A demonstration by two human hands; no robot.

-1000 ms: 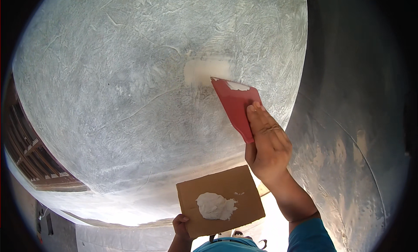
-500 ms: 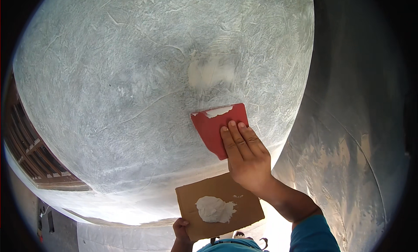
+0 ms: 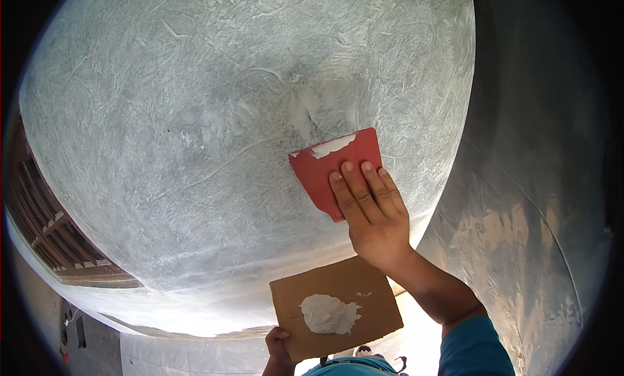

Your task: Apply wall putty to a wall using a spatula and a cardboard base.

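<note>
My right hand (image 3: 380, 217) presses a red putty spreader (image 3: 316, 187) with its fingers laid along the blade. White putty (image 3: 335, 146) clings along the spreader's upper edge, which lies against the grey, mottled wall (image 3: 195, 116). My thumb is hidden behind the spreader. Lower down, my left hand (image 3: 278, 345) grips a piece of brown cardboard (image 3: 370, 278) by its lower left corner. A mound of white putty (image 3: 325, 314) sits on the cardboard. Just above the spreader the wall carries a faint whitish smear (image 3: 305, 109).
A brown barred window (image 3: 55, 233) is set in the wall at the left. Grey sheeting or another wall surface (image 3: 520, 213) fills the right side. Fine raised lines cross the wall. Part of a shoe shows below the cardboard.
My right hand and the spreader have moved up and slightly right over the wall. The pale putty patch above the spreader has thinned to a faint smear. The cardboard has shifted slightly right.
</note>
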